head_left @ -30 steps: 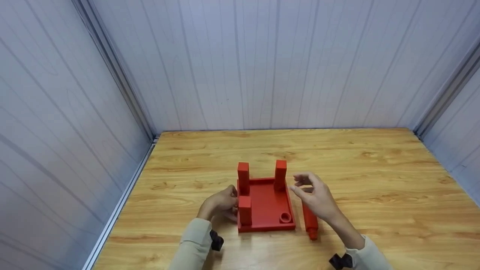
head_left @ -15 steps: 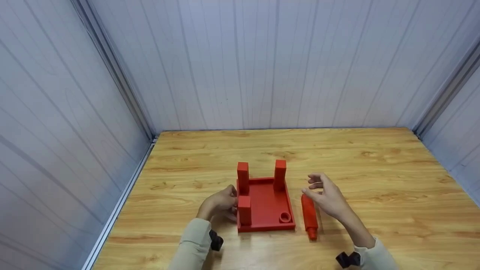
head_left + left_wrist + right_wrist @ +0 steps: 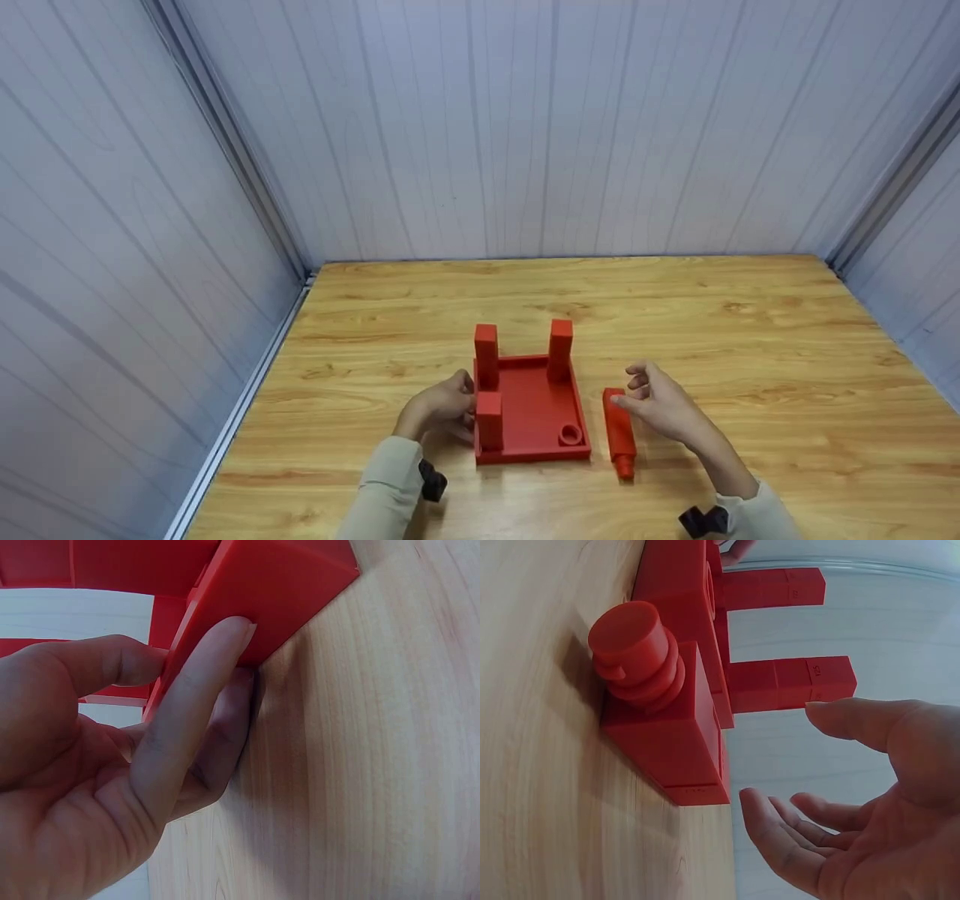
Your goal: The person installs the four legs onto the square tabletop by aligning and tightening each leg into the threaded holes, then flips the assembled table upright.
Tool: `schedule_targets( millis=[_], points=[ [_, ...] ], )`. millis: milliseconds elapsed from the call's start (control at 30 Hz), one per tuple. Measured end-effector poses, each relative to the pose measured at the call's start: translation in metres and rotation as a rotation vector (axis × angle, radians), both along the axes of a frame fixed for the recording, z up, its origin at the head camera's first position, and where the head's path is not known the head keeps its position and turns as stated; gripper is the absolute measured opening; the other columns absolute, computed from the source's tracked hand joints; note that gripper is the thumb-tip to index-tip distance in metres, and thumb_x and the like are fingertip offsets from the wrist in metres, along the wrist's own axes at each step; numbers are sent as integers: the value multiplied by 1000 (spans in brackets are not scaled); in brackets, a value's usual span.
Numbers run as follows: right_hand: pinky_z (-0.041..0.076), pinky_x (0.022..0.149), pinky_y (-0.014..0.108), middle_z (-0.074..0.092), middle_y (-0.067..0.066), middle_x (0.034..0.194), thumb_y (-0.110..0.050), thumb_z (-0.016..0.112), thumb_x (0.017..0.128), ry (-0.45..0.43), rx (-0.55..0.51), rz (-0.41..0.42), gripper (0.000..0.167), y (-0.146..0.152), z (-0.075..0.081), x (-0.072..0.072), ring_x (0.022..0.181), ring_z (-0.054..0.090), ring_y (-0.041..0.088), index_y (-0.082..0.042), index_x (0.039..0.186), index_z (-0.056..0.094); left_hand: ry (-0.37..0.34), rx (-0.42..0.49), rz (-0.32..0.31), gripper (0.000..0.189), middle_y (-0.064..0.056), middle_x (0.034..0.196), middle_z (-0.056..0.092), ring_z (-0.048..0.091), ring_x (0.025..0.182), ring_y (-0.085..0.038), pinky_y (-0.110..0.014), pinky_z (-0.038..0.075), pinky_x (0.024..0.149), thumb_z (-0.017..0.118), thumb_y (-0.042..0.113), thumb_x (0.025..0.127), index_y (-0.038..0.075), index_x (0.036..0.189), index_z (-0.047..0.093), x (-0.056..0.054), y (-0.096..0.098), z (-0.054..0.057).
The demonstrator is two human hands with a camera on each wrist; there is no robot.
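An upturned red toy table (image 3: 534, 409) lies on the wooden work surface, three square legs (image 3: 487, 352) pointing up. Its near right corner has a bare round socket (image 3: 571, 435). My left hand (image 3: 442, 405) grips the table's left side; in the left wrist view one finger (image 3: 202, 667) lies along the outer wall and another reaches the rim. Right of the table lies a loose red leg (image 3: 619, 435), its threaded round end (image 3: 634, 652) toward me. Just above and right of that leg, my right hand (image 3: 664, 401) hovers with loosely bent fingers, holding nothing.
The wood-grain work surface (image 3: 405, 315) ends at a white panelled back wall (image 3: 525, 135). Another panelled wall (image 3: 112, 262) stands on the left, with a metal strip along its foot. Each wrist carries a small black camera (image 3: 433, 480).
My right hand has drawn back to the right from beside the table's far right leg, uncovering more of the loose leg. The left hand and the table have stayed put.
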State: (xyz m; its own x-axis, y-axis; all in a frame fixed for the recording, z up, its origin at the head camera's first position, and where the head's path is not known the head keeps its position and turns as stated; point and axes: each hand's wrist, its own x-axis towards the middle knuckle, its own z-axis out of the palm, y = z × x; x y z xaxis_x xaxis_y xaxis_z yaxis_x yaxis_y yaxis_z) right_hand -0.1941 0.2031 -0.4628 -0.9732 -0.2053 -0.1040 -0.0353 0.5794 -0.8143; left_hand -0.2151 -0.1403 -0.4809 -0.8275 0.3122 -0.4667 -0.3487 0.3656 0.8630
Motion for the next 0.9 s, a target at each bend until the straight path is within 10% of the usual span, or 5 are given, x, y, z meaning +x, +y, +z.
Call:
schedule_targets(
  millis=[633,900],
  points=[
    [49,58,28,52,12,95,-22,73,85,-174,-63,48,66,-2,-16,2,66,54,17,7,129,33,21,-40,-24,17,-13,86,50,56,69,-22,-41,61,62,45,7,96,3,111,38,-2,-1,-2],
    [52,67,30,62,16,108,-23,72,85,-175,-9,57,65,-5,-19,1,81,60,18,6,129,34,20,-30,-7,16,-13,84,48,54,68,-22,-42,61,62,44,4,95,3,110,37,-1,-1,0]
  ],
)
